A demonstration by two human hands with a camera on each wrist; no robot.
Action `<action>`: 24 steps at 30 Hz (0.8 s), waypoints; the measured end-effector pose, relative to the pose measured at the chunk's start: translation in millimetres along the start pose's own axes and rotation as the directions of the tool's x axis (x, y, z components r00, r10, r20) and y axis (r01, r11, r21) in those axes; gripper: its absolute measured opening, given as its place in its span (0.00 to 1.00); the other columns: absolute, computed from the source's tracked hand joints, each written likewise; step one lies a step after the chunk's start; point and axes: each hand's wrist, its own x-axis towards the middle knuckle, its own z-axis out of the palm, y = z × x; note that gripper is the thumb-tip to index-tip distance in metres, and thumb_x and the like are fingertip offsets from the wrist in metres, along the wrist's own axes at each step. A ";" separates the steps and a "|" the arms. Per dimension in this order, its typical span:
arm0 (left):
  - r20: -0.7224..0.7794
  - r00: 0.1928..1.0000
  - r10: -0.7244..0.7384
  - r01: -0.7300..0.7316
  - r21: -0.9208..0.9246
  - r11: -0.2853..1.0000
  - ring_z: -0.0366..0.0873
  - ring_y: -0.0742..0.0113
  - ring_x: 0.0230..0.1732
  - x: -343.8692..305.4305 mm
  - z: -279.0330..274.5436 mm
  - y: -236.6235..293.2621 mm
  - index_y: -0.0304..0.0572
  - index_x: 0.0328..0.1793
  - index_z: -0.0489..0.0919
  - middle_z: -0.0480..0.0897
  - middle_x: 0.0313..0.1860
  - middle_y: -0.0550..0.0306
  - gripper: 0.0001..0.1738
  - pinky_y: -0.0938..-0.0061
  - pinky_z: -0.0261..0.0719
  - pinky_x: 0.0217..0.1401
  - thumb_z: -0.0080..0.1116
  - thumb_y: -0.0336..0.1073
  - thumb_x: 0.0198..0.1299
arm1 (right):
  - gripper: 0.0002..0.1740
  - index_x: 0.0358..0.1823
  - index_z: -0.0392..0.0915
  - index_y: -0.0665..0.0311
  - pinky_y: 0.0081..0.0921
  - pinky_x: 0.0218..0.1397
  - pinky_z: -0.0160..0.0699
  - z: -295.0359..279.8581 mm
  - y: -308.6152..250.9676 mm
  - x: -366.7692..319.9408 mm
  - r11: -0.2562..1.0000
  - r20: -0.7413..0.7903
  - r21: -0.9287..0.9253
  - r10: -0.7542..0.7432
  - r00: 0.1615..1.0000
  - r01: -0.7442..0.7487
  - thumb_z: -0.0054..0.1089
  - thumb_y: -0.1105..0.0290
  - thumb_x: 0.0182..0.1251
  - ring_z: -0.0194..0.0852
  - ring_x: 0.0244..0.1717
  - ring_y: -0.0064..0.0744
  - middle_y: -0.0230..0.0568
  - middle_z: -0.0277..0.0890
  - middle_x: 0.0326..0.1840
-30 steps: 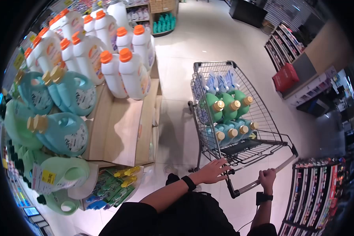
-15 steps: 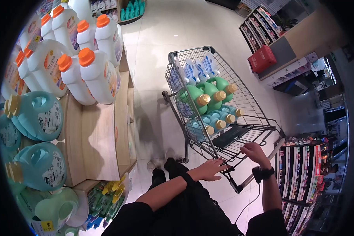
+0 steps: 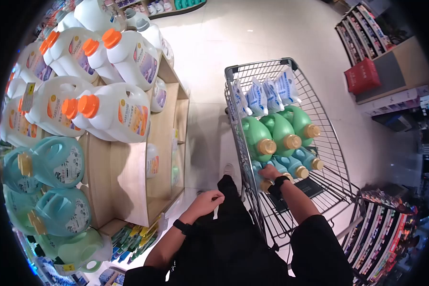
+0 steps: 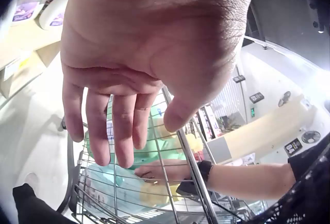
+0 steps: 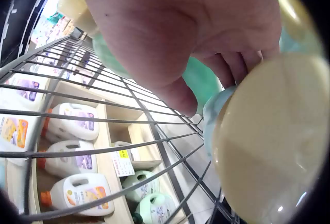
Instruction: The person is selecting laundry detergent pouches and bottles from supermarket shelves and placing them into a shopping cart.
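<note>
Inside the shopping cart (image 3: 260, 64), my right hand (image 3: 271, 172) grips the leftmost light-blue detergent bottle (image 3: 256, 168) in the near row. The right wrist view shows its gold cap (image 5: 273, 141) large, with thumb and fingers around the bottle behind it. More blue bottles (image 3: 295, 164) lie beside it, below a row of green bottles (image 3: 258, 133). White-and-blue pouches (image 3: 256, 97) stand at the far end. Left of the cart, my left hand (image 3: 206, 204) hangs loosely curled and holds nothing. Its relaxed fingers (image 4: 124, 126) overlap the cart's wire side in the left wrist view.
A wooden display shelf (image 3: 128, 183) on the left bears white bottles (image 3: 121, 112) with orange caps and teal bottles (image 3: 64, 207). Brushes (image 3: 136, 240) hang at its near end. To the right are a red box (image 3: 362, 76) and a rack of small goods (image 3: 379, 238).
My right hand has left the cart's handle and reached down to a blue bottle. My left hand has come off the cart's near corner to the left. The cart now appears closer.
</note>
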 end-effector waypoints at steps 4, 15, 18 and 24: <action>-0.064 0.995 -0.074 0.073 -0.020 0.997 0.81 0.72 0.42 5.0 -5.5 -12.9 0.35 0.48 0.81 0.85 0.37 0.58 0.13 0.76 0.77 0.50 0.56 0.38 0.68 | 0.28 0.42 0.82 0.73 0.39 0.50 0.79 39.7 43.3 63.3 0.915 0.123 0.378 -0.199 0.972 0.140 0.66 0.51 0.55 0.82 0.47 0.50 0.57 0.83 0.46; -0.061 0.996 -0.061 0.065 0.055 0.996 0.83 0.58 0.39 22.9 -17.5 0.7 0.39 0.46 0.81 0.84 0.35 0.50 0.14 0.68 0.78 0.45 0.57 0.42 0.65 | 0.17 0.41 0.78 0.66 0.43 0.45 0.82 31.2 60.3 53.3 0.540 0.146 -0.355 -0.774 0.616 0.763 0.41 0.64 0.75 0.83 0.41 0.55 0.53 0.83 0.39; -0.059 0.998 0.007 -0.003 0.072 0.997 0.83 0.58 0.38 26.5 -26.7 8.3 0.38 0.46 0.81 0.84 0.35 0.51 0.13 0.68 0.78 0.44 0.58 0.41 0.65 | 0.17 0.42 0.77 0.69 0.40 0.48 0.82 23.4 30.6 20.0 0.757 0.149 -0.479 -0.428 0.892 0.443 0.41 0.64 0.74 0.84 0.43 0.51 0.53 0.84 0.39; 0.046 0.962 0.268 -0.272 0.187 0.944 0.83 0.58 0.43 37.9 -28.4 71.5 0.39 0.47 0.81 0.84 0.40 0.53 0.12 0.68 0.79 0.49 0.63 0.36 0.59 | 0.22 0.45 0.80 0.68 0.40 0.53 0.78 -46.1 -43.7 -108.0 1.000 0.154 0.003 -0.008 0.988 0.007 0.48 0.54 0.69 0.84 0.43 0.46 0.46 0.85 0.34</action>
